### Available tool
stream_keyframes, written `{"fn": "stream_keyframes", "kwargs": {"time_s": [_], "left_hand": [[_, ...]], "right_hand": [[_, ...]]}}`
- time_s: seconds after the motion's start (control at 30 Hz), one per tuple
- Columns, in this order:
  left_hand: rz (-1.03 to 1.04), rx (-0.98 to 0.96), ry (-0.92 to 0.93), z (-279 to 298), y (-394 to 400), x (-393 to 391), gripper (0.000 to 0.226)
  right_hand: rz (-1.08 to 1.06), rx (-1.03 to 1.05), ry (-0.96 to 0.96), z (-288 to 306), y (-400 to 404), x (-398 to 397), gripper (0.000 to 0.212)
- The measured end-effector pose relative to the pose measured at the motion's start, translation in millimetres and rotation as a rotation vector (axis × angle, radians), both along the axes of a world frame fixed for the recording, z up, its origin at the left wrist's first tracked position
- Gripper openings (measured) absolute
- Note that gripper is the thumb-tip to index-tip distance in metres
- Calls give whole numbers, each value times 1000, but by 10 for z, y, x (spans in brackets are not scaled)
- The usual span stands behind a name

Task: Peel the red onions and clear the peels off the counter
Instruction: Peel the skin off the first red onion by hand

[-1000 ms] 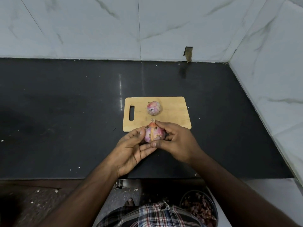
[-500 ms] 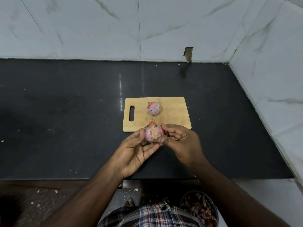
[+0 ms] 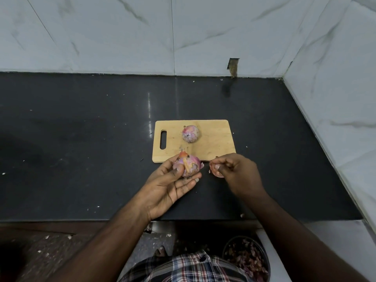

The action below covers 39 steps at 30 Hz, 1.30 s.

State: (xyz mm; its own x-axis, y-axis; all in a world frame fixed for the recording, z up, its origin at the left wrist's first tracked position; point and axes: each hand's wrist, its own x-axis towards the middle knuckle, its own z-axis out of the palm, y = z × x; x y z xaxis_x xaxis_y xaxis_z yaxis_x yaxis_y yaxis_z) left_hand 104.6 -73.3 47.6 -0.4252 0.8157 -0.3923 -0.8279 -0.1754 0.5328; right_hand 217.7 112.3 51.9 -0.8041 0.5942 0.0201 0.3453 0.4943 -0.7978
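A bowl (image 3: 247, 259) sits low at the frame's bottom, below and behind the right hand (image 3: 237, 176), off the counter (image 3: 81, 159); it holds a heap of dark reddish peels (image 3: 250, 261). The board (image 3: 195, 141) lies just beyond both hands and carries one onion (image 3: 190, 133), set near its middle, apart from the edges.

The left hand (image 3: 171, 184) cradles a second onion (image 3: 188, 166) on its upturned fingers, thumb pressed on the near side, over the counter at the board's near edge. Its skin is partly torn, with a loose flap toward the right hand. The right hand, just beside it and not touching the onion, has its fingers curled and pinches a small peel (image 3: 215, 171).

The counter's front edge runs close behind the wrists. A tiled wall (image 3: 335, 98) closes the side beyond the right hand, another wall the far side. Dark counter stretches wide beyond the left hand, flecked with small pale scraps.
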Motion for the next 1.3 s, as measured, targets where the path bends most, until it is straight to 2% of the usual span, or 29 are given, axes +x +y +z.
{"fn": "stream_keyframes", "kwargs": {"time_s": [0.1,0.2,0.27,0.33,0.47,0.57,0.8,0.97,1.13,1.3], "left_hand": [[40,-60,50,4,10,21,85],[95,-150,157,20,43,58,67],[101,-173,232,-12,70,79,69],[91,-201,321,-64,88,86,75],[65,-296,556,-120,98,73,80],[78,-344,645,-129,88,55,77],[124,-375,680,-163,74,59,73],[107,-364,704,-172,83,45,73],[91,-311,617,-152,75,52,70],[93,-345,672,-158,75,38,68]], "right_hand": [[104,98,-150,46,79,36,15],[92,70,-94,126,-2,13,21],[93,-48,1,236,-124,-38,21],[149,-115,12,319,-243,-89,22],[164,-54,-41,303,-304,-152,33],[145,-74,0,245,-290,-147,28],[86,-134,14,199,-316,-134,16],[47,-161,0,233,-355,-141,18],[21,-85,-35,222,-235,-130,18],[119,-84,11,255,-240,-117,13]]}}
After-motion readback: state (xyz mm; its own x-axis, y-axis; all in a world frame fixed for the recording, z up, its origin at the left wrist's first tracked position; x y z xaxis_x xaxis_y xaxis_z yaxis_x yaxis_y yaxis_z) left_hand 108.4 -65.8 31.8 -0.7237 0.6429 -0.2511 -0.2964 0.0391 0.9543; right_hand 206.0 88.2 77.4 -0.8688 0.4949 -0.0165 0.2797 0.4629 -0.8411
